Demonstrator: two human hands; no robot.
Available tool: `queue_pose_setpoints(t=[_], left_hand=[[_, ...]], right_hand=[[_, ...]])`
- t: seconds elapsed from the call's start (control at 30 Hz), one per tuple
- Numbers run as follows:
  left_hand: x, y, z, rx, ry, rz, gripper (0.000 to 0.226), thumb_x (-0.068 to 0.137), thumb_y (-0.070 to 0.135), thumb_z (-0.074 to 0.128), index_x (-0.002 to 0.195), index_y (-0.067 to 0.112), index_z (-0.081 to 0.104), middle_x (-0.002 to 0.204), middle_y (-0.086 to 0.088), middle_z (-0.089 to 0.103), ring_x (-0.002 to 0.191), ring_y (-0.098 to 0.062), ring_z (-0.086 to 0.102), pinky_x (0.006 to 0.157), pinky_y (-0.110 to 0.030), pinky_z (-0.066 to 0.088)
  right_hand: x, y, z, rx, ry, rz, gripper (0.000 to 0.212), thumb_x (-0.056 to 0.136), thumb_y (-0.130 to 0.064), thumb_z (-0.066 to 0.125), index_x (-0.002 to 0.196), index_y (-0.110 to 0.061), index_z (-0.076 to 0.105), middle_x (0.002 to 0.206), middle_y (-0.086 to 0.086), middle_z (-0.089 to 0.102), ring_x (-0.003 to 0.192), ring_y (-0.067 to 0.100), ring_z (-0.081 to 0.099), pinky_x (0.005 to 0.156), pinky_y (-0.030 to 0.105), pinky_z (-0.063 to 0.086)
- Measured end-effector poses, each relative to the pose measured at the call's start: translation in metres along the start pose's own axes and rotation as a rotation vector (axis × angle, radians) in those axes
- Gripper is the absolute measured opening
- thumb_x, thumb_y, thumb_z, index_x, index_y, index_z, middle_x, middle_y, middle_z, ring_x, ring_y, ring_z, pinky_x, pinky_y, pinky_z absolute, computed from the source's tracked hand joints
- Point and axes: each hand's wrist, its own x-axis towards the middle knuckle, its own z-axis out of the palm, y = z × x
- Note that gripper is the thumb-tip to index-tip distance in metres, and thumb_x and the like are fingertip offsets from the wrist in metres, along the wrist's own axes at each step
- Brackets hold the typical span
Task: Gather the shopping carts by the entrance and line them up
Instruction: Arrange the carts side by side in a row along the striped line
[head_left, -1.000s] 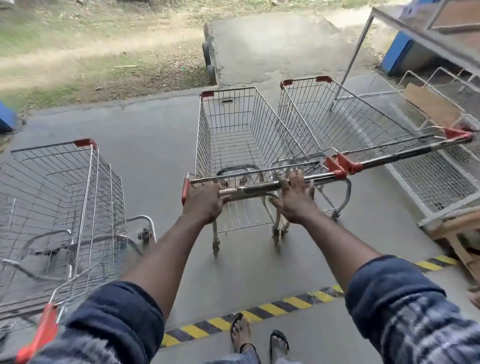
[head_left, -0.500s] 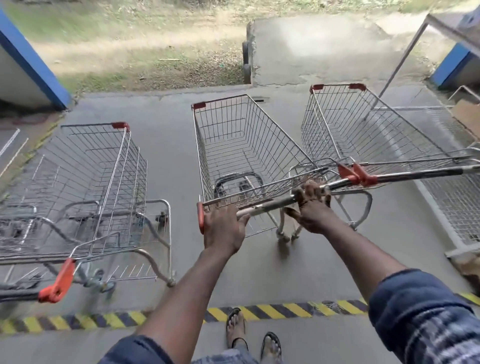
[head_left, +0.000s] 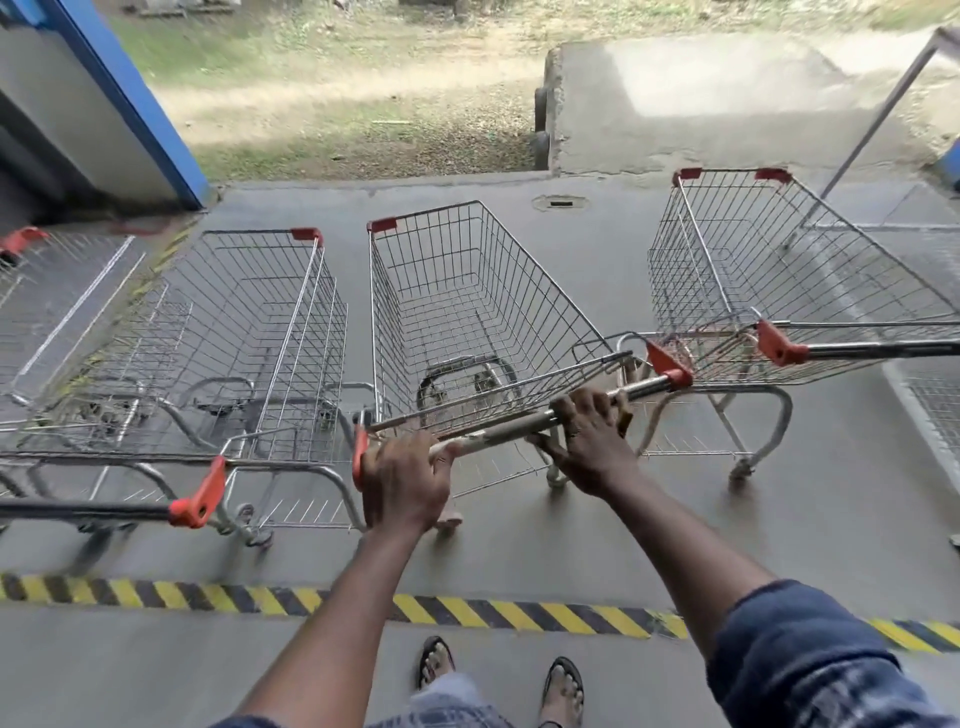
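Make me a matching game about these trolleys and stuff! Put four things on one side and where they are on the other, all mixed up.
Things
1. silver wire shopping cart in the middle
2. silver wire shopping cart on the left
3. yellow-and-black striped floor tape
4. blue slanted wall edge

Places
A. runs across the floor ahead of the sandalled feet
B. handle gripped by the left hand and right hand
C. top left of the view
D. stands untouched beside the held cart

Pairs: 1-B, 2-D, 3-A, 4-C
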Motion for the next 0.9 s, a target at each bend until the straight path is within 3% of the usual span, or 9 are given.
queue_pose_setpoints(t=[0.1, 0.27, 0.4, 0.53, 0.7, 0.9], left_hand=[[0.012, -0.057, -0.005, -0.069, -0.025, 0.012, 0.037, 0.094, 0.053, 0.039, 0.085, 0.025, 0.061, 0.074, 0.004, 0.061, 0.074, -0.023, 0.057, 0.088, -0.040, 0.025], [0.054, -0.150, -0.022, -0.035, -0.162, 0.073, 0.045, 0.089, 0.051, 0.024, 0.098, 0.030, 0.062, 0.088, 0.010, 0.065, 0.090, -0.017, 0.060, 0.111, -0.044, 0.013], [0.086, -0.193, -0.030, -0.021, -0.211, 0.117, 0.036, 0.094, 0.052, 0.030, 0.093, 0.033, 0.062, 0.085, 0.019, 0.058, 0.089, -0.009, 0.054, 0.119, -0.047, 0.004], [0.109, -0.215, -0.034, -0.072, -0.234, 0.144, 0.022, 0.099, 0.043, 0.041, 0.083, 0.037, 0.055, 0.082, 0.018, 0.057, 0.093, -0.013, 0.058, 0.120, -0.048, -0.003], [0.132, -0.215, -0.035, -0.158, -0.338, 0.113, 0.026, 0.097, 0.044, 0.043, 0.100, 0.029, 0.064, 0.104, 0.000, 0.065, 0.109, -0.027, 0.053, 0.108, -0.049, 0.019], [0.152, -0.192, -0.031, -0.120, -0.373, 0.043, 0.020, 0.100, 0.038, 0.043, 0.097, 0.023, 0.056, 0.112, -0.003, 0.058, 0.114, -0.028, 0.047, 0.109, -0.050, 0.021]], right_hand=[[0.000, -0.043, 0.019, -0.022, 0.049, -0.016, 0.050, 0.091, -0.075, 0.035, 0.121, -0.035, 0.044, 0.127, -0.004, 0.040, 0.132, 0.022, 0.026, 0.116, 0.052, 0.002], [0.018, -0.109, 0.044, -0.112, 0.109, -0.052, 0.048, 0.093, -0.070, 0.031, 0.117, -0.035, 0.053, 0.115, -0.005, 0.052, 0.117, 0.025, 0.046, 0.105, 0.045, 0.021], [0.033, -0.148, 0.063, -0.130, 0.163, -0.035, 0.046, 0.094, -0.068, 0.035, 0.114, -0.033, 0.056, 0.111, -0.003, 0.054, 0.112, 0.025, 0.048, 0.099, 0.044, 0.025], [0.048, -0.169, 0.069, -0.120, 0.160, 0.007, 0.043, 0.094, -0.067, 0.037, 0.113, -0.033, 0.055, 0.110, -0.003, 0.054, 0.110, 0.024, 0.044, 0.098, 0.045, 0.029], [0.064, -0.172, 0.063, -0.127, 0.103, 0.044, 0.042, 0.095, -0.068, 0.034, 0.114, -0.035, 0.049, 0.113, -0.002, 0.051, 0.112, 0.024, 0.042, 0.100, 0.046, 0.030], [0.092, -0.158, 0.049, -0.136, -0.006, 0.112, 0.052, 0.092, -0.072, 0.027, 0.119, -0.034, 0.050, 0.117, 0.003, 0.049, 0.117, 0.027, 0.041, 0.102, 0.044, 0.024]])
